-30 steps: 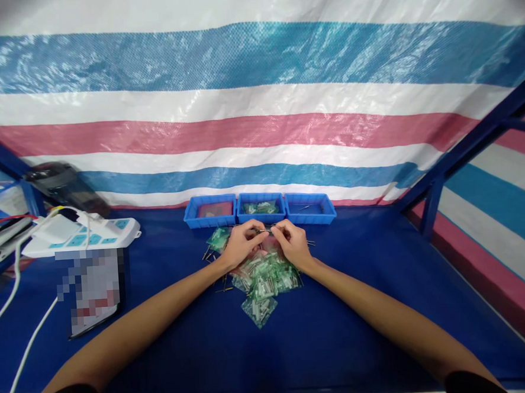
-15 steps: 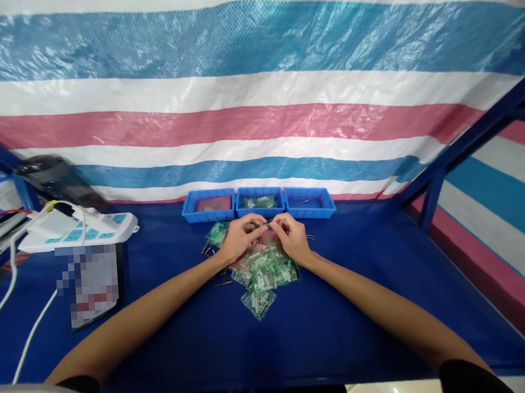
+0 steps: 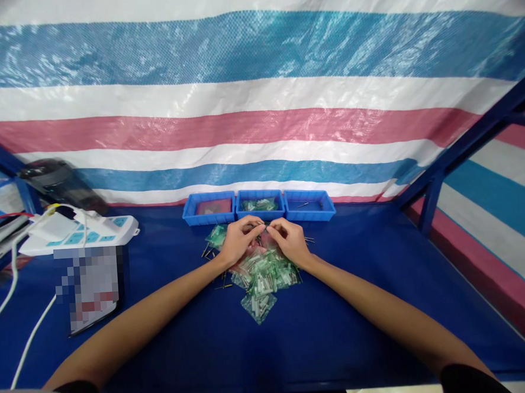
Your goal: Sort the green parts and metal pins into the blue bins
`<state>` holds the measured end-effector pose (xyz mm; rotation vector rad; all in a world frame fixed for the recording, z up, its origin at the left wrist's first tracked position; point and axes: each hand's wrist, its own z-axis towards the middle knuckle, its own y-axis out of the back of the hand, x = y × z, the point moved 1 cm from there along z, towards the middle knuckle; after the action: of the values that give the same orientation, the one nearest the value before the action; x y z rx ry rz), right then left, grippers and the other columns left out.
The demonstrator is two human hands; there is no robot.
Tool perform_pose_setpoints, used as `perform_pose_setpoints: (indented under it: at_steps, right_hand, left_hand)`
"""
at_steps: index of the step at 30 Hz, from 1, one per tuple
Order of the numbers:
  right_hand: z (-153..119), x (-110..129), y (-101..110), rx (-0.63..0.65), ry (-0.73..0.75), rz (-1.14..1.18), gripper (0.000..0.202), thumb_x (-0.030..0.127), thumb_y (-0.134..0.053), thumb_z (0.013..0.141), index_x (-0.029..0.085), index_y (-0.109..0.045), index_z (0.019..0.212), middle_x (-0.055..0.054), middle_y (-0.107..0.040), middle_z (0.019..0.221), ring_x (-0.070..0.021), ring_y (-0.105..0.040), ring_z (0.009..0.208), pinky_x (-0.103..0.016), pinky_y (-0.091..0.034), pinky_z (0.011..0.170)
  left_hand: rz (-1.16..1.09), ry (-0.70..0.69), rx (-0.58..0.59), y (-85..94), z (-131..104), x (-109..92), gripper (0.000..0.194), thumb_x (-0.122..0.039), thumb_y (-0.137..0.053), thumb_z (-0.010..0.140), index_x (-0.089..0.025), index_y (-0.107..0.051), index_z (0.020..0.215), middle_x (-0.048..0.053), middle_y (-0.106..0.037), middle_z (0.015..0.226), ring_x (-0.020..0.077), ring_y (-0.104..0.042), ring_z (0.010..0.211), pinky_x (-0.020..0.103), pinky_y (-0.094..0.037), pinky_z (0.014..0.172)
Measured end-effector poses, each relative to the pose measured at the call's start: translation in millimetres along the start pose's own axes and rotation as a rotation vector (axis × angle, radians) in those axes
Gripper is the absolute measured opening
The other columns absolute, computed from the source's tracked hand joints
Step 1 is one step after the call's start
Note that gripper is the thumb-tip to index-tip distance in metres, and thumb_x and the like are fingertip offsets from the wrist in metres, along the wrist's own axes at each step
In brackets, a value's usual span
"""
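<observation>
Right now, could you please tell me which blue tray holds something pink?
The left tray: a pink packet lies in it, while the middle tray holds green-tinted packets and the right tray a few thin pieces.

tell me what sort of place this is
Probably a small-parts workstation in a makeshift booth: three blue trays line the back of a blue tabletop, small bagged parts lie heaped in front, and striped plastic sheeting hangs behind.

You've got two hands (image 3: 240, 240), three blue trays (image 3: 268, 214), one power strip (image 3: 121, 225). Bags (image 3: 267, 272) and loose pins (image 3: 227, 286): several each, too overlapped to count.
</observation>
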<state>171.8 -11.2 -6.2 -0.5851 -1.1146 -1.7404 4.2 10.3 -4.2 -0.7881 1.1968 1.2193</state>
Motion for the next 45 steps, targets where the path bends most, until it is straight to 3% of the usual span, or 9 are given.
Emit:
perform_pose_setpoints:
  at_steps: [5, 9, 11, 20, 25, 30, 36, 39, 45]
  right_hand:
    - [0.7, -0.9, -1.2, 0.018, 0.026, -0.04, 0.017, 0.029, -0.054, 0.088, 0.018, -0.063, 0.079, 0.001, -0.057, 0.064, -0.0136, -0.051, 0.058, -0.025, -0.039, 0.06]
    - [1.4, -0.6, -1.3, 0.017, 0.022, -0.024, 0.016, 0.027, -0.054, 0.087, 0.018, -0.063, 0.078, 0.001, -0.057, 0.063, -0.0131, -0.05, 0.057, -0.025, -0.039, 0.06]
    - [1.6, -0.3, -1.2, 0.016, 0.016, -0.023, 0.016, 0.028, -0.055, 0.087, 0.018, -0.063, 0.078, 0.001, -0.057, 0.062, -0.013, -0.05, 0.056, -0.025, -0.039, 0.059]
    - [0.3, 0.0, -1.5, 0.022, 0.013, -0.022, 0.016, 0.029, -0.054, 0.087, 0.019, -0.062, 0.078, 0.002, -0.056, 0.062, -0.0133, -0.05, 0.056, -0.025, -0.039, 0.059]
    - [0.5, 0.6, -1.3, 0.018, 0.016, -0.028, 0.016, 0.029, -0.053, 0.088, 0.019, -0.062, 0.078, 0.002, -0.055, 0.062, -0.0133, -0.049, 0.056, -0.025, -0.039, 0.059]
    - [0.4, 0.7, -0.8, 0.019, 0.009, -0.026, 0.018, 0.031, -0.052, 0.089, 0.019, -0.062, 0.08, 0.002, -0.055, 0.062, -0.0131, -0.05, 0.056, -0.025, -0.04, 0.06]
    - [-0.2, -0.3, -0.2, 0.005, 0.006, -0.02, 0.021, 0.032, -0.05, 0.091, 0.019, -0.064, 0.097, 0.001, -0.057, 0.064, -0.0139, -0.052, 0.057, -0.026, -0.042, 0.062]
    - [-0.6, -1.2, -0.4, 0.007, 0.007, -0.01, 0.026, 0.034, -0.05, 0.091, 0.019, -0.063, 0.107, 0.001, -0.057, 0.064, -0.0143, -0.052, 0.057, -0.026, -0.042, 0.061]
    - [-2.1, -1.4, -1.3, 0.052, 0.06, -0.013, 0.023, 0.035, -0.053, 0.09, 0.019, -0.064, 0.1, 0.0, -0.061, 0.069, -0.0148, -0.054, 0.06, -0.026, -0.042, 0.062]
  left_hand:
    - [-0.03, -0.006, -0.028, 0.5, -2.2, -4.7, 0.024, -0.038, -0.066, 0.082, -0.016, -0.06, 0.09, -0.003, -0.056, 0.059, 0.0065, -0.043, 0.041, 0.018, -0.034, 0.041]
    - [-0.075, -0.045, -0.041, 0.0, -2.5, -8.4, 0.024, -0.037, -0.064, 0.083, -0.015, -0.056, 0.088, 0.007, -0.064, 0.104, 0.0044, -0.049, 0.047, 0.018, -0.04, 0.044]
    - [-0.094, -0.046, -0.033, -0.7, -2.2, -8.5, 0.024, -0.038, -0.063, 0.084, -0.015, -0.055, 0.087, 0.009, -0.062, 0.112, 0.004, -0.05, 0.046, 0.019, -0.042, 0.045]
    - [-0.096, -0.047, -0.044, -1.2, -1.1, -4.5, 0.025, -0.038, -0.062, 0.084, -0.016, -0.058, 0.093, 0.003, -0.065, 0.084, 0.005, -0.047, 0.041, 0.019, -0.039, 0.041]
    - [-0.06, -0.02, -0.043, -0.5, -1.3, -3.2, 0.024, -0.037, -0.065, 0.083, -0.016, -0.064, 0.094, -0.005, -0.05, 0.053, 0.0076, -0.043, 0.039, 0.019, -0.036, 0.04]
    - [-0.066, -0.009, -0.06, 0.4, -2.0, -4.7, 0.025, -0.037, -0.067, 0.081, -0.017, -0.064, 0.096, -0.001, -0.059, 0.067, 0.0057, -0.042, 0.04, 0.018, -0.033, 0.038]
    - [-0.028, -0.022, -0.055, 1.0, -1.6, -3.2, 0.024, -0.037, -0.065, 0.083, -0.015, -0.066, 0.091, -0.004, -0.05, 0.05, 0.0076, -0.041, 0.039, 0.019, -0.035, 0.041]
    - [-0.036, -0.019, -0.059, 1.1, -1.3, -1.8, 0.025, -0.037, -0.064, 0.083, -0.016, -0.066, 0.096, -0.004, -0.053, 0.054, 0.0072, -0.042, 0.039, 0.019, -0.035, 0.04]
    - [-0.074, -0.007, -0.016, 0.5, -1.8, -3.1, 0.031, -0.038, -0.064, 0.083, -0.017, -0.061, 0.105, -0.002, -0.06, 0.061, 0.0062, -0.042, 0.038, 0.018, -0.033, 0.039]
